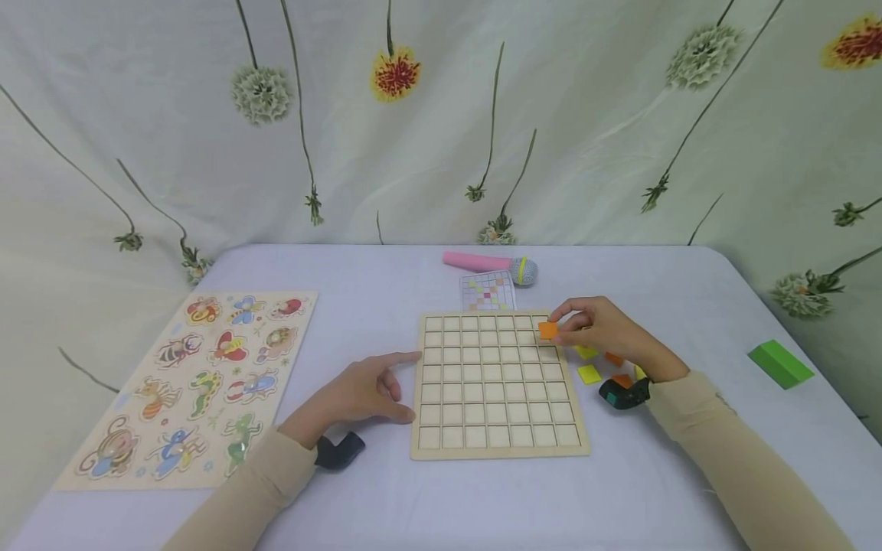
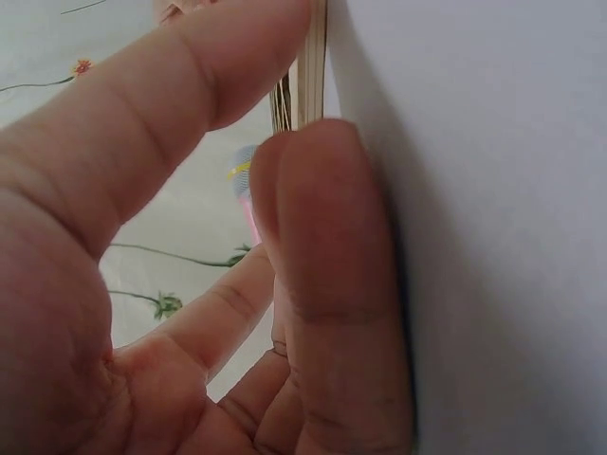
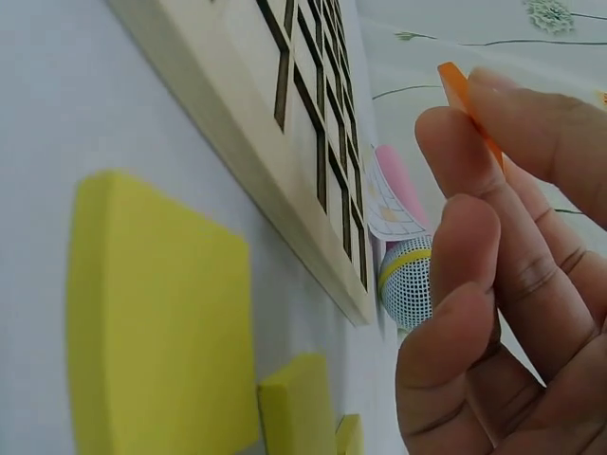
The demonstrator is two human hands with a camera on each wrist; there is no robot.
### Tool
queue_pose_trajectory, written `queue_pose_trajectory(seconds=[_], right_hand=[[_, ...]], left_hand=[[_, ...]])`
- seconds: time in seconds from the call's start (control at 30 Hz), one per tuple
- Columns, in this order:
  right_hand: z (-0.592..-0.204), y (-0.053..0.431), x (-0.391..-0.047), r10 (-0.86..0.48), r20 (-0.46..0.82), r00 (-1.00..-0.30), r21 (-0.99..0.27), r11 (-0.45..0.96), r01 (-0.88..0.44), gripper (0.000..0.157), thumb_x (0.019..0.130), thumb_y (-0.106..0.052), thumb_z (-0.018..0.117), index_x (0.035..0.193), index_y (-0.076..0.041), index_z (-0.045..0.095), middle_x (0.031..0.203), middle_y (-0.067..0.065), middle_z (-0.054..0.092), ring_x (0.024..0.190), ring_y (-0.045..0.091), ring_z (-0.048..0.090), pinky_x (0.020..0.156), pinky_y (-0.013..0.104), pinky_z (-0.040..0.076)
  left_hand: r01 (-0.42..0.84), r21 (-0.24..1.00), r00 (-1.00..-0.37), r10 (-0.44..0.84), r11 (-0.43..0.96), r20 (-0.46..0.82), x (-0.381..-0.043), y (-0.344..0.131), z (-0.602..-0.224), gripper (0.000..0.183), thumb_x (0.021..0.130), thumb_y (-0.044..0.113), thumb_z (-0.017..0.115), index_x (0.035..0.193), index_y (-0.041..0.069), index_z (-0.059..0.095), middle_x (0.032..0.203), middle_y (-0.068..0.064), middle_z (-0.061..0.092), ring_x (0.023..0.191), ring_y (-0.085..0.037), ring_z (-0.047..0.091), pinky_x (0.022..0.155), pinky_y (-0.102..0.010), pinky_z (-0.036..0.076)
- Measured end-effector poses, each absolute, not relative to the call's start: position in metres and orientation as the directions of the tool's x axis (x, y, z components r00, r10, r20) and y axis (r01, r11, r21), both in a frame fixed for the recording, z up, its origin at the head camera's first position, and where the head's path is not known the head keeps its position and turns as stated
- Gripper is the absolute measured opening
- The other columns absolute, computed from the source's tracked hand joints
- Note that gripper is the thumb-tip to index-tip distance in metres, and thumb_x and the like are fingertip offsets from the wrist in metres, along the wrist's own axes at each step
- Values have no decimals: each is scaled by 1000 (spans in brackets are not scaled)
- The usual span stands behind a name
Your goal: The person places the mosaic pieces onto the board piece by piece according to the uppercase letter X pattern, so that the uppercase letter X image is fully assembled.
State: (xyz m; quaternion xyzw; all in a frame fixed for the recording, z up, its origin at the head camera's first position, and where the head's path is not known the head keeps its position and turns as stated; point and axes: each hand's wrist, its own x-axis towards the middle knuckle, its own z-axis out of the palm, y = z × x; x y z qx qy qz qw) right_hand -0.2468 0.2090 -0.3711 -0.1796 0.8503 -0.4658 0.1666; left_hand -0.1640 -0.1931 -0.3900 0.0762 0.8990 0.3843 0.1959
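Note:
Between thumb and fingertips my right hand [image 1: 598, 329] pinches a small orange square tile [image 1: 547, 330], held over the top right corner of a wooden grid board [image 1: 501, 452]. The right wrist view shows the orange tile [image 3: 470, 112] tilted and raised off the board. My left hand [image 1: 361, 390] rests at the board's left edge, index finger and thumb spread and their tips at its side. Loose yellow tiles [image 1: 589, 374] and orange tiles [image 1: 622, 380] lie on the cloth right of the board, partly hidden under the right wrist.
A printed pattern card [image 1: 488, 291] lies against the board's far edge, with a pink toy microphone [image 1: 478, 261] behind it. On the left is a wooden insect picture puzzle [image 1: 196, 386]. A green block [image 1: 781, 363] sits at the far right.

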Motion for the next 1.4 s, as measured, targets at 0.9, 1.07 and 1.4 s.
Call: queue_pose_trajectory(seconds=[0.9,1.07,1.4], right_hand=[[-374,160,-258,-540,-116,-833,-876,451,-170,31,99,-6,77,125,8,68,101,15,82,93,15,74,89,32,51],[-374,153,-260,-549,-133,-825,-885,441,-151,32,99,-6,77,126,8,68,103,16,81,90,15,73,79,30,52],[-375,137,-264,-548,-160,-821,-890,440,-121,30,97,-5,76,124,7,69,95,10,81,67,12,55,66,26,46]], left_hand=[[-23,718,-914,276,696,-297,-163,-192,-390,93,76,13,98,159,11,55,90,-6,64,74,-19,56,68,-33,47],[-19,720,-914,280,694,-294,-164,-193,-390,93,76,13,98,159,10,55,90,-6,64,74,-19,56,69,-33,47],[-17,723,-914,283,690,-292,-165,-194,-391,94,75,13,99,158,11,55,90,-6,64,74,-19,57,69,-33,48]])
